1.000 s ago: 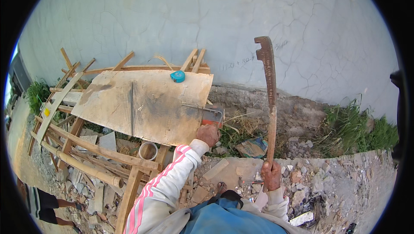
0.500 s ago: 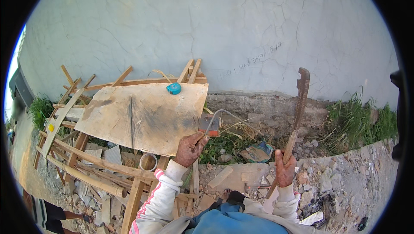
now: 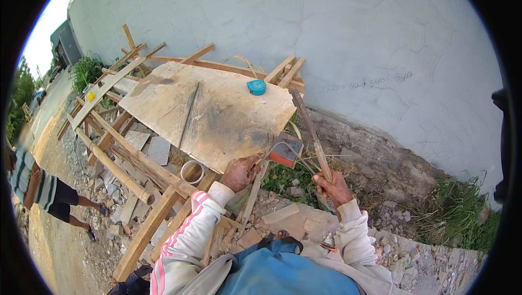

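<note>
My left hand [image 3: 239,173] is closed on a thin steel rod [image 3: 278,144] at the near right corner of the plywood board [image 3: 217,111]. The rod curves over into a hook, and its far end drops toward my right hand [image 3: 335,187]. That hand grips the lower shaft of a rusty iron bending bar [image 3: 312,132], which slants up and left with its head near the board's right edge. Just below the rod is a red and grey block [image 3: 284,157] with upright pins. A turquoise tape measure [image 3: 256,87] lies on the board's far edge, beside a dark rod [image 3: 188,114].
Rough timbers [image 3: 144,231] and a bamboo pole [image 3: 122,179] frame the board. A white bucket [image 3: 192,172] stands beneath its near edge. A cracked grey wall [image 3: 353,29] rises behind. Rubble [image 3: 424,265] and weeds [image 3: 451,208] lie right. Another person [image 3: 54,192] stands at far left.
My view has turned, so the board sits farther right and higher. The bending bar has swung left, from near upright to leaning toward the board, and my right hand is closer to my left.
</note>
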### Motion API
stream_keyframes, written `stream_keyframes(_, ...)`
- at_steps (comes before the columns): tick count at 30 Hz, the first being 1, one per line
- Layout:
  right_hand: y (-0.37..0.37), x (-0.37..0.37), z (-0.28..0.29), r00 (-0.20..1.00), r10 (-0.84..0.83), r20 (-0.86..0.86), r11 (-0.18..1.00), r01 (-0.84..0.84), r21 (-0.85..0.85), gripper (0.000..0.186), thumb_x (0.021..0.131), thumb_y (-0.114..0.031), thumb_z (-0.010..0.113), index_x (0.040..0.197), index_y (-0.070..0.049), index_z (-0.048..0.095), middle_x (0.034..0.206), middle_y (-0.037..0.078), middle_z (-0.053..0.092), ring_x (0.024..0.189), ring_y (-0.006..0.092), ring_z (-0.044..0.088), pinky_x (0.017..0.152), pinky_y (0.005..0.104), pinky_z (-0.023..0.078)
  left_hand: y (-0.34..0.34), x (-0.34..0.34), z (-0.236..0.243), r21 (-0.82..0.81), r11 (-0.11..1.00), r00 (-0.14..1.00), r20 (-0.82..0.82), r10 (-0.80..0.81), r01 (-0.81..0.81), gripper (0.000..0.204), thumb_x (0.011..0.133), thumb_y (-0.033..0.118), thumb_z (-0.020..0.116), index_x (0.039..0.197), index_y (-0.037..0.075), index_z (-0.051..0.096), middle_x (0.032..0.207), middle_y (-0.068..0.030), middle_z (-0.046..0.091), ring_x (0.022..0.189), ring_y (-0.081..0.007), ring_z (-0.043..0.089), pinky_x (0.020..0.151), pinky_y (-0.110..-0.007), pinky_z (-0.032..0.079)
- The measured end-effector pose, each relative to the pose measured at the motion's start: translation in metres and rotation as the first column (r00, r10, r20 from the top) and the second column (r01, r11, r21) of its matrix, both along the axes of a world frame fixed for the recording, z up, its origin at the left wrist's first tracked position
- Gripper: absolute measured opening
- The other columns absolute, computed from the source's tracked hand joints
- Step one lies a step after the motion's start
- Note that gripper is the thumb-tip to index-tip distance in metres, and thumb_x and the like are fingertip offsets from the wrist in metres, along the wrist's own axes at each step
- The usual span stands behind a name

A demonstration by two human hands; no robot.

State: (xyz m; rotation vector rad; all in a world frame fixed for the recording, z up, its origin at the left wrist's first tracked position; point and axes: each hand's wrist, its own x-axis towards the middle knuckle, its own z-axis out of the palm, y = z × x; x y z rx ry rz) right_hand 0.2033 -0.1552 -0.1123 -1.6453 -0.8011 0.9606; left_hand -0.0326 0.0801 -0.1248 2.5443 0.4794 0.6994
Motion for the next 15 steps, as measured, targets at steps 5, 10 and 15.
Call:
stream_keyframes(5, 0.038, 0.036, -0.001, 0.998, 0.068, -0.020, 0.993, -0.069, -0.098, 0.028, 0.095, -0.026, 0.069, 0.100, 0.002, 0.063, 0.062, 0.002, 0.059, 0.043, 0.0063, 0.046, 0.041, 0.0245, 0.035, 0.009, 0.025, -0.011, 0.131, 0.976, 0.983, -0.031, 0.180, -0.174, 0.032, 0.092, 0.023, 0.062, 0.121, 0.010, 0.067, 0.093, -0.0170, 0.069, 0.078, -0.0379, 0.067, 0.068, -0.048, 0.055)
stream_keyframes(10, 0.059, 0.071, -0.006, 0.977, 0.178, -0.116, 0.963, -0.197, -0.185, 0.027, 0.096, -0.025, 0.068, 0.103, 0.000, 0.059, 0.061, 0.002, 0.057, 0.040, 0.0064, 0.043, 0.037, 0.0243, 0.033, -0.003, 0.040, -0.016, 0.161, 0.929, 0.916, -0.177, 0.359, -0.333, 0.031, 0.091, 0.020, 0.062, 0.120, 0.013, 0.068, 0.089, -0.0140, 0.068, 0.080, -0.0351, 0.068, 0.069, -0.048, 0.056)
stream_keyframes(15, 0.066, 0.086, -0.019, 0.950, 0.201, -0.241, 0.947, -0.251, -0.199, 0.024, 0.096, -0.023, 0.068, 0.099, -0.002, 0.057, 0.062, 0.002, 0.057, 0.039, 0.0059, 0.043, 0.035, 0.0231, 0.034, -0.021, 0.057, -0.021, 0.239, 0.857, 0.854, -0.151, 0.498, -0.457, 0.029, 0.088, 0.018, 0.064, 0.115, 0.013, 0.070, 0.092, -0.0140, 0.067, 0.085, -0.0343, 0.066, 0.072, -0.046, 0.055)
